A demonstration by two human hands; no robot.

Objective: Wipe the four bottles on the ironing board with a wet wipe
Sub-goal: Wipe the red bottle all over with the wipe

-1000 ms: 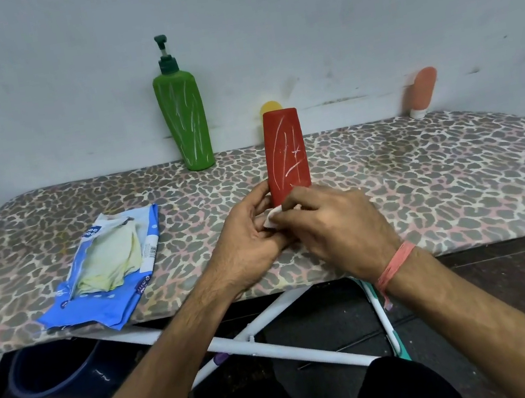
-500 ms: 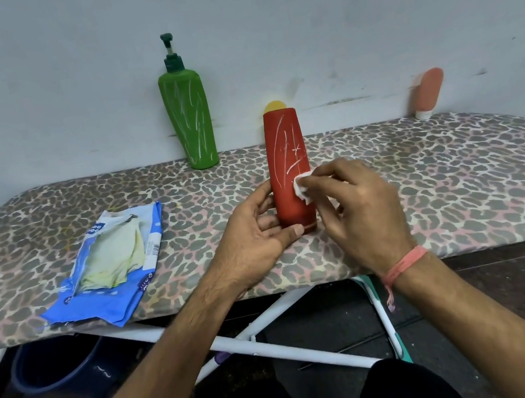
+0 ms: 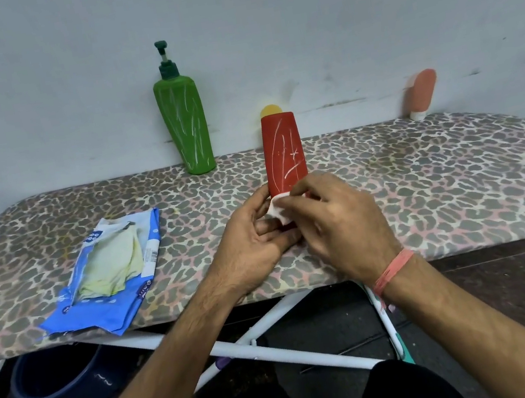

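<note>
Leopard-print ironing board (image 3: pixel 424 178) runs along a grey wall. My right hand (image 3: pixel 337 221) pinches a white wet wipe (image 3: pixel 279 210) against the base of the red bottle (image 3: pixel 283 153), which stands upright near the front edge. My left hand (image 3: pixel 250 239) curls around that base, forearms angling in from below. Green pump bottle (image 3: pixel 186 124), yellow bottle (image 3: pixel 270 110) and orange bottle (image 3: pixel 422 92) line the back edge; the wipe packet (image 3: pixel 110 273) lies at front left.

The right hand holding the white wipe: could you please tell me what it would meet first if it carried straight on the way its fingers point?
Probably the left hand, whose fingers grip the tall red bottle's base; the right hand points leftward.
</note>
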